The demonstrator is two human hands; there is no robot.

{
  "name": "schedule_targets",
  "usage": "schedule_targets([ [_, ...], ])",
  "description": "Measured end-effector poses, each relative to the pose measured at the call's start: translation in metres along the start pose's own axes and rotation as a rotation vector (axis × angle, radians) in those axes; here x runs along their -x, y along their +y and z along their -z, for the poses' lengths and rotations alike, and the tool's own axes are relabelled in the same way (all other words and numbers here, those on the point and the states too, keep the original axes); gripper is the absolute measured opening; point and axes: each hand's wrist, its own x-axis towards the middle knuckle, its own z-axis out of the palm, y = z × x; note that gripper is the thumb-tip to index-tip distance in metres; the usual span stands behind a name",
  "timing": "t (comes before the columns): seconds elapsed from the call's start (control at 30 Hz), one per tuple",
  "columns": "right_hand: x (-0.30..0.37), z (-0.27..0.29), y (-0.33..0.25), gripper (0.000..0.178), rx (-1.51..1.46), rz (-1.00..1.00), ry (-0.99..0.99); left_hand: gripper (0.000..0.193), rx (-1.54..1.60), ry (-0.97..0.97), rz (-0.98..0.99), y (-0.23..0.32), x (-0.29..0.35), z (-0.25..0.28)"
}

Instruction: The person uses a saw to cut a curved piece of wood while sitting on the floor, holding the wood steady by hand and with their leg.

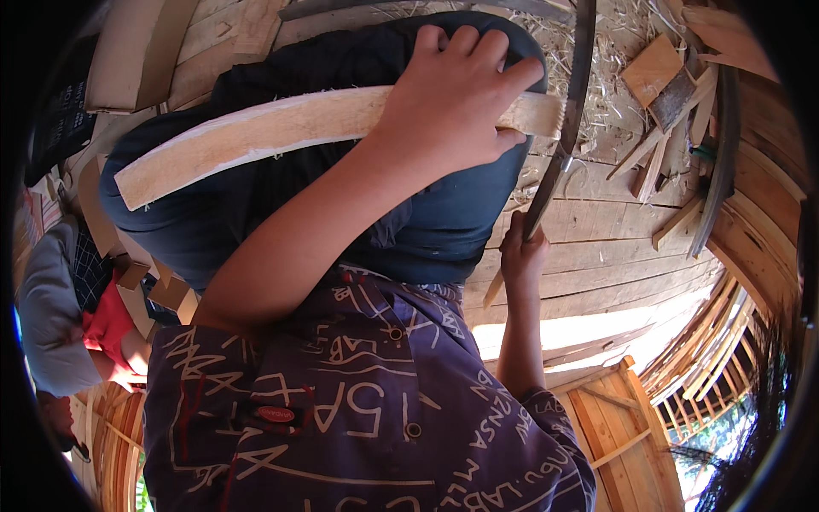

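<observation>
A curved strip of pale wood [256, 128] lies across my thighs in dark trousers. My left hand [456, 98] is closed over it near its right end, fingers wrapped round the far edge and thumb on the near side. My right hand [523, 249] grips the wooden handle of a long machete [579, 72]. The dark blade points away from me, upright in the view, right beside the strip's rough-cut right end [546, 115]. Whether the blade touches the wood I cannot tell.
Wood shavings [610, 60] litter the plank floor [589, 205]. Offcuts [653, 72] lie in a pile at the far right, next to a dark curved strip [721, 162]. Cardboard boxes [136, 60] stand at the far left. Another person [64, 299] is close on my left.
</observation>
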Motion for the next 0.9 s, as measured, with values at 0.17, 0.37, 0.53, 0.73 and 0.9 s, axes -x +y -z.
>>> schedule_targets([
  [0.17, 0.073, -0.009, 0.051, 0.033, -0.09, -0.047, -0.058, 0.055, 0.05, -0.054, -0.007, 0.002, -0.002, 0.007],
  [0.37, 0.026, -0.01, 0.008, 0.037, -0.189, -0.072, -0.029, 0.052, 0.062, -0.037, -0.004, -0.002, 0.0, 0.015],
  [0.53, 0.028, 0.001, 0.009, 0.036, -0.11, -0.158, -0.052, 0.055, 0.063, -0.045, 0.021, -0.002, 0.002, 0.011],
  [0.73, 0.07, -0.01, 0.015, 0.029, -0.142, -0.139, -0.07, 0.057, 0.053, -0.039, 0.004, -0.001, 0.0, 0.01],
  [0.9, 0.012, -0.007, -0.001, 0.028, -0.039, -0.018, -0.041, 0.057, 0.069, -0.002, -0.002, -0.001, 0.001, 0.007],
])
